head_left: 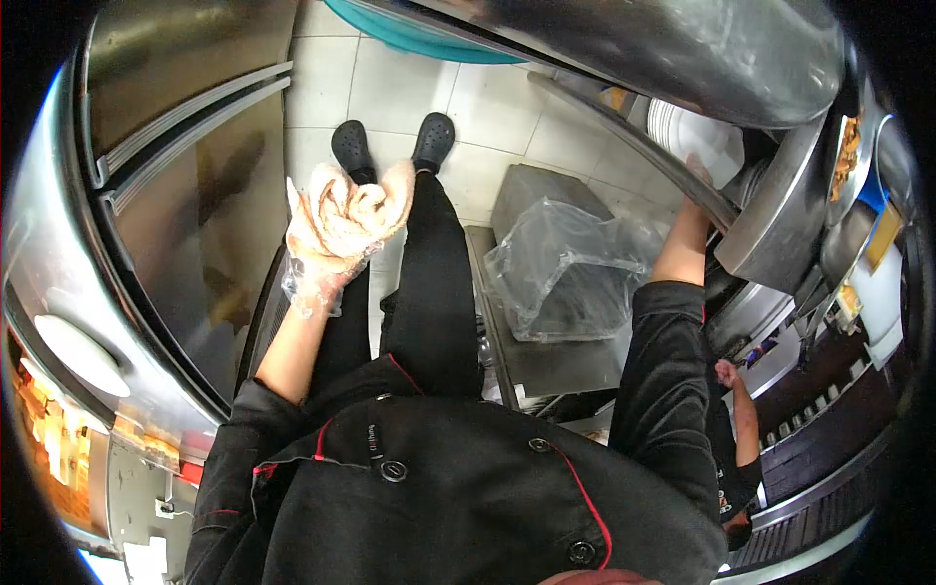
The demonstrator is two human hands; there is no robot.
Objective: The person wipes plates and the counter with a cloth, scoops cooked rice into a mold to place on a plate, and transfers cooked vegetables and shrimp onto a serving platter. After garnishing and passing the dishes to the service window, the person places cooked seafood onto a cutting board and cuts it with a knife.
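My left hand [330, 265], in a clear plastic glove, holds up a pale, folded, layered piece of food [359, 207] that looks like raw meat; its exact kind is unclear. My fingers curve around its left side and underside. On the other side, my right hand [696, 174] reaches below the steel counter, past a metal bar [643, 146]. It grips the edge of a white plate [717, 154], with the fingers partly hidden. Beside that plate is a stack of white dishes [668, 122].
Steel refrigerator doors [185, 195] stand on the left. A box-shaped object under clear plastic [565, 263] sits on a low metal surface [556, 366]. At the top is a turquoise tub [419, 34]. Another person's arm [744, 419] shows at the right.
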